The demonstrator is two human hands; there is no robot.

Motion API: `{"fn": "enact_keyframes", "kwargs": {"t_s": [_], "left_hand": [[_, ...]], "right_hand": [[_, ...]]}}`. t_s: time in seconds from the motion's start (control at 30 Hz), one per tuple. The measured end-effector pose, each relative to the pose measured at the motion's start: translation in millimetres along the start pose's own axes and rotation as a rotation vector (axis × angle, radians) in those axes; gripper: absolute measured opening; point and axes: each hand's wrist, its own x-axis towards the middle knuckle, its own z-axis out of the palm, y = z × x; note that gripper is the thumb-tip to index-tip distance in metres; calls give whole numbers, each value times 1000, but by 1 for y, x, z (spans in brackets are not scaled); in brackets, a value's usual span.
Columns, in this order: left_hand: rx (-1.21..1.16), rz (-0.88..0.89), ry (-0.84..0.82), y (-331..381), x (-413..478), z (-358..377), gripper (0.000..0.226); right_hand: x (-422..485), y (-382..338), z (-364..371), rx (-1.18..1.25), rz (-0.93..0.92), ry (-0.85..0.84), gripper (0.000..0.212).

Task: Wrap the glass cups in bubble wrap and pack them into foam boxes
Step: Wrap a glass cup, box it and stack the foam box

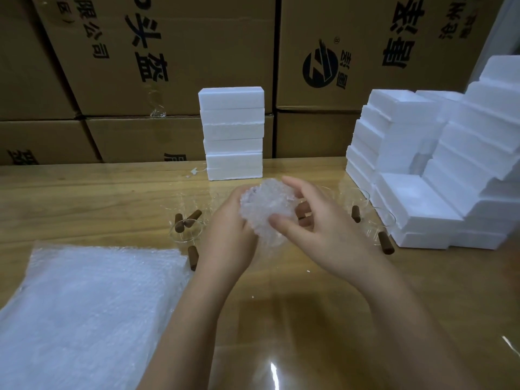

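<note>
Mid-desk, held just above the surface: bubble-wrap bundle (267,206), presumably a glass cup inside, though the wrap hides it. Left grip (225,232) curled round its near-left side. Right grip (318,235) clamped on the other side, thumb pressed into the wrap, fingers arched over the top.

Step in hand, as I judge it: closing the wrap and tucking loose ends.

Bare glass cups (185,229) with brown handles stand on the desk (309,319) either side of my grips. Spare bubble wrap sheets (92,305) lie at the near left edge. A closed foam box stack (233,133) stands at the far edge; more foam boxes (422,170) are heaped along the right edge.

Next: keep the wrap pinched shut and carry the bundle right to a foam box. Which one lies open, I cannot tell.
</note>
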Motion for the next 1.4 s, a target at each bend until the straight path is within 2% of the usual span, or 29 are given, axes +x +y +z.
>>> {"fn": "enact_keyframes", "kwargs": {"t_s": [0.07, 0.2, 0.27, 0.37, 0.5, 0.63, 0.73, 0.87, 0.93, 1.0, 1.13, 1.23, 1.3, 1.4], "left_hand": [[58, 52, -89, 6, -1, 0, 40], [-149, 129, -272, 16, -8, -5, 32], [-226, 122, -396, 10, -10, -13, 56], [-187, 95, -507, 5, -10, -19, 84], [-152, 150, -424, 8, -10, -15, 78], [-190, 162, -276, 10, -9, -6, 52], [-60, 197, -181, 8, -7, -4, 49], [224, 266, -100, 0, -4, -8, 57], [340, 290, -53, -2, -3, -8, 57], [439, 322, -40, 0, -4, -6, 56], [553, 462, 32, 10, -8, 2, 51], [549, 518, 50, 16, -10, 8, 49], [512, 499, -30, 16, -11, 9, 51], [441, 360, -125, 16, -13, 6, 62]], "right_hand": [[1, -1, 2, 7, 26, 96, 66], [2, -2, 2, 34, 66, 219, 33], [2, -1, 1, 82, 105, 257, 21], [3, 2, -2, 52, 157, 281, 22], [3, 2, 0, 51, 185, 293, 27], [3, 1, 7, -1, 109, 296, 31], [3, 1, 8, -28, 64, 215, 40], [2, 0, -3, 120, 91, -29, 55], [1, 0, -8, 197, 115, -57, 47], [0, 0, -8, 184, 117, -15, 43], [-1, -4, -2, -110, 29, -9, 51], [1, -3, 1, -227, 11, 128, 47], [2, -3, 2, -276, 23, 225, 44], [1, -2, 3, -323, 9, 284, 45]]}}
